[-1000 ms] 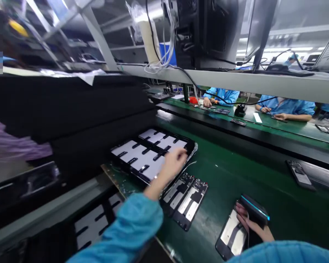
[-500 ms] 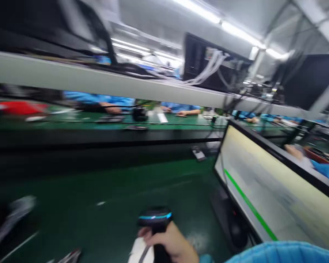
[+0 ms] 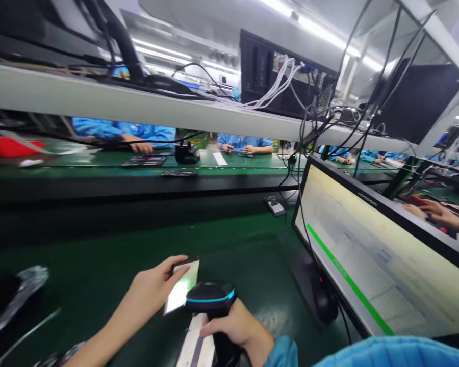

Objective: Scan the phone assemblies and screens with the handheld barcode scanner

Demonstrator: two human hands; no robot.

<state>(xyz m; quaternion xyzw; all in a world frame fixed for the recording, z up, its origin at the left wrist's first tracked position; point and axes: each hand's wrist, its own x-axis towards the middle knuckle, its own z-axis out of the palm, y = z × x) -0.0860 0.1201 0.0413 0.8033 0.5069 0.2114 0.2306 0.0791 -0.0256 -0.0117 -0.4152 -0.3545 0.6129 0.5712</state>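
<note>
Near the middle of the green bench, my left hand (image 3: 162, 280) grips a phone (image 3: 185, 288) by its upper left edge, thumb over the front. A bright glow covers the phone's screen. Wrapped around the handle of a black barcode scanner (image 3: 210, 298) with a blue light strip is my right hand (image 3: 237, 326). The scanner's head is beside the lower right of the phone. Just below the head, a white strip-like object with a dark stripe (image 3: 195, 341) lies against my right thumb; whether that hand holds it too, I cannot tell.
A tilted monitor (image 3: 367, 244) stands at the right, with a black mouse (image 3: 323, 300) by its base. A small device (image 3: 274, 206) lies near the back edge. Clear plastic wrap (image 3: 32, 280) sits at left. Across the shelf beam (image 3: 137, 104), co-workers' hands work at another bench.
My left hand has come into clear view holding the lit phone beside the scanner. The scanner stays in my right hand. The view has shifted slightly and become sharper.
</note>
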